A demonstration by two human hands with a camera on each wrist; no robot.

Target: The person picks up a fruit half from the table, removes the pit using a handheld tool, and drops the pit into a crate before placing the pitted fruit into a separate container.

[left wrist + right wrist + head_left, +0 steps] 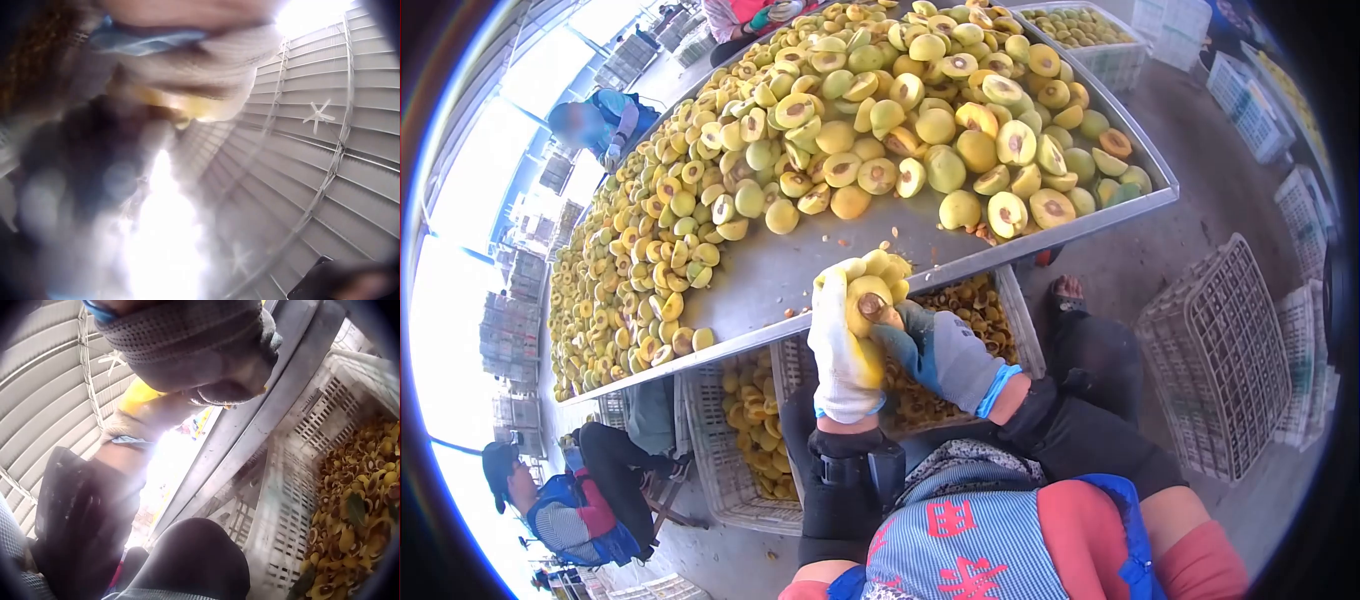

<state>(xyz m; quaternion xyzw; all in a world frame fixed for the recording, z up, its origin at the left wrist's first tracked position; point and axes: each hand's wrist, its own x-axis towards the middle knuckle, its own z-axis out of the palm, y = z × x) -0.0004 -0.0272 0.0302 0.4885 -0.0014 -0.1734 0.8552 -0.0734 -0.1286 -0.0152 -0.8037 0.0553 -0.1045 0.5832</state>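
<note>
Watching remotely, I read my left hand [839,335] as holding one fruit [860,291] in a snug grip, the gloved fingers curled about it, its brown hollow turned toward the head camera. I judge it is presented that way so the hollow is both seen and reachable. My right hand [945,352] meets the fruit at its lower right, its grip narrow; whether it also pinches a tool I cannot tell, since the fingertips crowd together there

Both hands sit at the near edge of the surface [800,262], probably because that is close to the lap and lets loose bits fall clear of the metal. One crate [281,506] stands under that edge of the surface, full of cut pieces [350,540], placed, I suppose, for a short drop. A second crate [710,455] stands under the surface further left. The pile [835,138] covers the far part of the surface, likely to leave working room at the near side

As for the grip, the fruit lies within the left hand, against the fingers, with the right hand pressing in from the side, well short of the surface's pile; my left wrist view is too glared to confirm more
</note>
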